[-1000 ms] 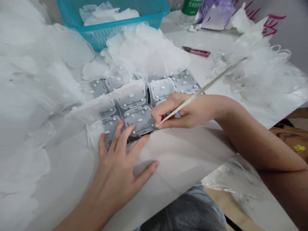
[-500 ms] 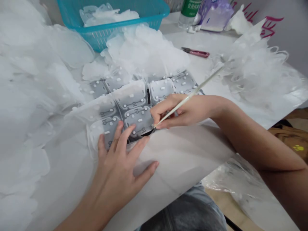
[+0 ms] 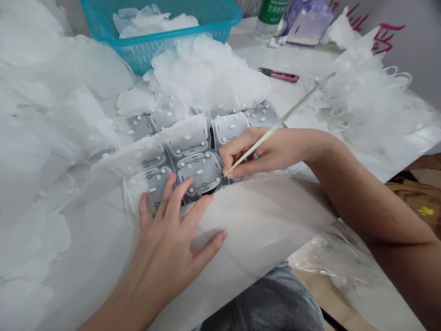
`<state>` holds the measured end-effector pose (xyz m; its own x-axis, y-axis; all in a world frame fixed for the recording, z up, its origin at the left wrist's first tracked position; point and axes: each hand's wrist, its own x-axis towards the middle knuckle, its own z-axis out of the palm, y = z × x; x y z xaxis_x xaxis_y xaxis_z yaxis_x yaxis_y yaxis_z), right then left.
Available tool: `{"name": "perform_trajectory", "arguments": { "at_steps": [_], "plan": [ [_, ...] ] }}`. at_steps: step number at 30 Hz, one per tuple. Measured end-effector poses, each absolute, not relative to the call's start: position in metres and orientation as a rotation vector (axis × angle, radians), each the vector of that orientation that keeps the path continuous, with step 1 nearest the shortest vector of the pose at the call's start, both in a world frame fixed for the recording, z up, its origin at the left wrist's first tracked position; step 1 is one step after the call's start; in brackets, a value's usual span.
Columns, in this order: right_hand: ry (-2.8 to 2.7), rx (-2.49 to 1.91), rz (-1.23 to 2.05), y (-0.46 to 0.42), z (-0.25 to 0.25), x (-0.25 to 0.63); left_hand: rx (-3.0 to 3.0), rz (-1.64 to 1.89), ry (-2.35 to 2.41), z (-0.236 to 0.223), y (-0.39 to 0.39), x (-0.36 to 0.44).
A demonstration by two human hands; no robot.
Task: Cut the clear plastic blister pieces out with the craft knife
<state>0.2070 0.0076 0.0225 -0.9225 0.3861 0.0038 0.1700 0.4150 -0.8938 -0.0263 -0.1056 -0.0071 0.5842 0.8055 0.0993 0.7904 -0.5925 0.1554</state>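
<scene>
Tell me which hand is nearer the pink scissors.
Right. The right hand, holding a thin stick, is below the pink scissors; the left hand is farther, down and left of them.

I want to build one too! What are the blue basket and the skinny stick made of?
The blue basket looks like shiny molded plastic, with neat rows of small holes. The thin stick has a smooth, pale finish, maybe painted wood or plastic; I can't tell which.

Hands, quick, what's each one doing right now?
Left hand: open, fingers spread on the translucent sheet.
Right hand: closed, holding a thin white stick.
</scene>
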Motion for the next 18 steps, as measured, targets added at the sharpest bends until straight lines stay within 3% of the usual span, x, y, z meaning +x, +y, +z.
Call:
{"name": "perform_trajectory", "arguments": {
  "at_steps": [10, 15, 18],
  "plan": [
    [-2.290, -0.501, 1.570, 0.004, 0.015, 0.198, 2.712, 0.227, 1.392, -0.008, -0.105, -0.027],
    [-1.563, -0.957, 1.257, -0.007, -0.006, 0.197, 2.694, 0.176, 1.495, -0.005, -0.094, -0.038],
    [-1.464, -1.013, 1.147, -0.007, -0.013, 0.199, 2.744, 0.194, 1.509, -0.001, -0.084, -0.046]
  ]
}}
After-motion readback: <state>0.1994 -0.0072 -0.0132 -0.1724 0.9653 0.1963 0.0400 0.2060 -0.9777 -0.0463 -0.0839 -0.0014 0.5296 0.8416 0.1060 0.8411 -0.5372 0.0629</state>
